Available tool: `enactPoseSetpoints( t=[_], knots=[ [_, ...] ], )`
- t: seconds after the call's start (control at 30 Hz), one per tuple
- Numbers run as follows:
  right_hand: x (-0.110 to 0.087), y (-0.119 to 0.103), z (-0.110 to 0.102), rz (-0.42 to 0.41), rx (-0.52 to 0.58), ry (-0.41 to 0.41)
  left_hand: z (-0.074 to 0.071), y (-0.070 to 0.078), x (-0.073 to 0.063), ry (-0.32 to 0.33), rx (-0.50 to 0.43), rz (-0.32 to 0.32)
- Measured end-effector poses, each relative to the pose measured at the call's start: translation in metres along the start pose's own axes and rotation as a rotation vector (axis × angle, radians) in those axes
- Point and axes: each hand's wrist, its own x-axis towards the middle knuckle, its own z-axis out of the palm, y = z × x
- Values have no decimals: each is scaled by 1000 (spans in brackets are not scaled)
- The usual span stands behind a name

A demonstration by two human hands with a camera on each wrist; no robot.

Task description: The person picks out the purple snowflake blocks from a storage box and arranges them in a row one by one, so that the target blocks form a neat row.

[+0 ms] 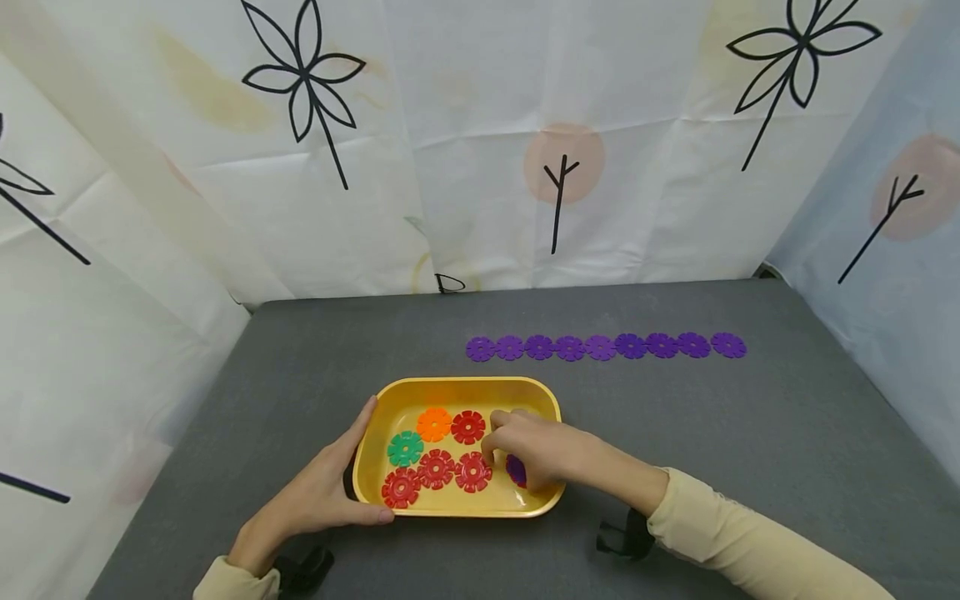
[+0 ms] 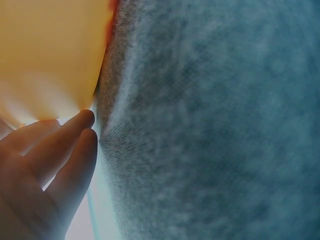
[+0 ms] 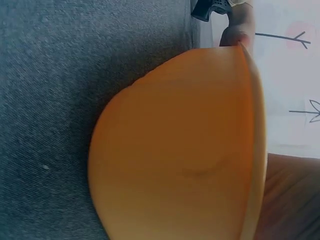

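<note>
A yellow tray [image 1: 465, 506] stands on the grey table in the head view. My left hand [image 1: 322, 487] holds its left end, thumb at the near corner and fingers along the outer side; in the left wrist view those fingers [image 2: 75, 150] meet the tray wall. My right hand [image 1: 528, 446] reaches into the tray's right part with bent fingers. Partly hidden beneath it is a purple flower-shaped disc [image 1: 515, 469] with red at its edge; I cannot tell whether the fingertips pinch anything. To its left lie several red discs [image 1: 473, 472], an orange disc [image 1: 434, 424] and a green disc [image 1: 406, 448].
Beyond the tray, a row of several purple flower discs [image 1: 570, 348] runs across the grey table [image 1: 750, 433], side by side. White cloth walls [image 1: 480, 208] with drawn plants close off the back and sides. A black strap sits at each wrist.
</note>
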Motion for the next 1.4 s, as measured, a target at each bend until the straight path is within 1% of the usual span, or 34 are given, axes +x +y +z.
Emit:
enactPoseSetpoints(
  t=[0.2, 0.27, 0.37, 0.6, 0.9, 1.03, 1.23, 1.4],
  knots=[
    [-1, 2, 2, 12, 32, 13, -1, 0, 0, 1, -1, -9],
    [-1, 2, 3, 4, 36, 18, -1, 1, 0, 3, 2, -14],
    [-2, 2, 4, -8, 33, 25, 0, 0, 0, 6, 14, -6],
    [0, 0, 7, 16, 37, 27, 1, 0, 0, 9, 8, -12],
    [2, 1, 8, -36, 5, 48, 0, 0, -1, 10, -7, -4],
    [3, 1, 7, -50, 25, 47, 1, -1, -1, 11, -4, -3],
    [4, 1, 4, -26, 80, 47, 0, 0, -1, 10, 6, -14],
    [5, 2, 3, -33, 82, 51, 0, 1, 0, 7, 2, -12]
  ],
)
